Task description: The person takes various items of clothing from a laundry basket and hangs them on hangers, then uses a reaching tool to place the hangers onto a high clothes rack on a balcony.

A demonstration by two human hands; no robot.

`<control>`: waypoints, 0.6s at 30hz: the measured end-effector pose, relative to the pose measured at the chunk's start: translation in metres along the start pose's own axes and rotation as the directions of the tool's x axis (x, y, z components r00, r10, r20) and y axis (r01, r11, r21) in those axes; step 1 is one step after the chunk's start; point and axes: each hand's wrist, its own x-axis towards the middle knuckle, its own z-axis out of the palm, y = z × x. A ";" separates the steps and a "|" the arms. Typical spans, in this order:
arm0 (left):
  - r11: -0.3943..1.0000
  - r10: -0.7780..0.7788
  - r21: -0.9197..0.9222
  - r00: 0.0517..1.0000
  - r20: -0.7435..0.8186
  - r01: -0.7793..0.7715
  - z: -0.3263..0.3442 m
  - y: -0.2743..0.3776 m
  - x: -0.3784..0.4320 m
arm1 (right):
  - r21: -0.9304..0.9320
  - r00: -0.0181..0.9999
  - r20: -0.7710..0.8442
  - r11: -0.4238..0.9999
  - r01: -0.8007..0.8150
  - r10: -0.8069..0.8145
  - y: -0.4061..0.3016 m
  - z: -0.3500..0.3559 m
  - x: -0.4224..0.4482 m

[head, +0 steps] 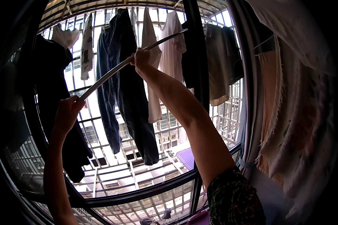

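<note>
A long thin pole [108, 74] runs slantwise up to the right in front of a window. My left hand [68, 112] grips its lower end. Further up, my right hand [140, 58] is closed around the shaft, with that arm stretched across the view. The pole's far end reaches the hanging clothes near the dark upright window frame; what it touches there is hard to tell. Behind the pole hang blue jeans [108, 92], dark trousers [135, 112], a pale narrow garment [154, 98] and a light pinkish shirt [171, 47].
A barred window cage [135, 171] encloses the hanging laundry. Dark garments [53, 73] hang at left, grey-brown shorts [218, 62] at right. The black window frame [140, 194] crosses below. Curtains [249, 112] and more hanging cloth [270, 84] stand close on the right.
</note>
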 end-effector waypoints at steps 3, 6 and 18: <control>1.000 0.013 -0.002 1.000 0.000 -0.013 -0.006 0.000 0.000 | 0.027 0.998 -0.066 1.000 0.012 -0.010 0.001 0.007 0.004; 0.998 0.059 0.006 0.998 -0.023 -0.058 -0.011 0.004 0.003 | 0.015 0.999 0.040 0.999 -0.033 0.033 0.001 0.005 0.015; 0.994 0.043 0.101 0.999 0.008 -0.044 -0.008 0.030 0.017 | -0.288 0.992 -0.124 0.957 -0.020 -0.017 -0.018 -0.005 0.029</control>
